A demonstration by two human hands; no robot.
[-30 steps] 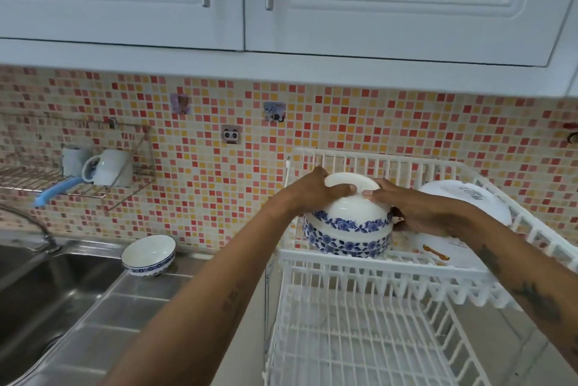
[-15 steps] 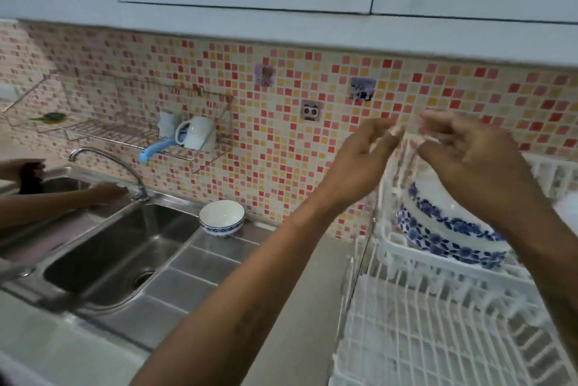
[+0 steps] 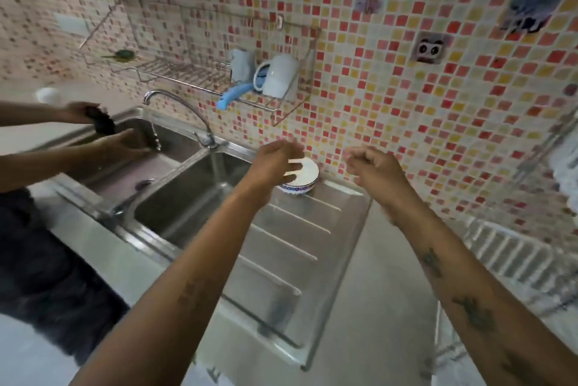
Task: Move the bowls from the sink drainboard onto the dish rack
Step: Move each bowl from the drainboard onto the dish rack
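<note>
At the far end of the ribbed stainless-steel drainboard (image 3: pixel 291 248), close to the mosaic-tiled wall (image 3: pixel 406 104), stands a small white bowl with a blue patterned band (image 3: pixel 301 181), upright and alone. The person's left hand (image 3: pixel 275 166) is over the bowl at its 9 o'clock side, fingers spread wide and partly hiding the rim; whether they touch it cannot be told. The right hand (image 3: pixel 372 168) hangs at the bowl's 3 o'clock, apart from it, fingers loosely curled and holding nothing.

At 9 o'clock from the bowl lies the deep steel sink basin (image 3: pixel 190 198), with a curved chrome tap (image 3: pixel 184 110) running water behind it. Beyond that, at the far left, a second person's hands (image 3: pixel 122 140) hold a dark object under the stream. Above the bowl at 12 o'clock a wire wall shelf (image 3: pixel 200 76) carries a white mug (image 3: pixel 280 76) and a light blue handle (image 3: pixel 233 96).

The drainboard's raised edge runs along its right side, and past it the grey counter (image 3: pixel 384 292) lies bare. At 3 o'clock, blurred at the frame's edge, is the white plastic dish rack (image 3: pixel 513 248).
</note>
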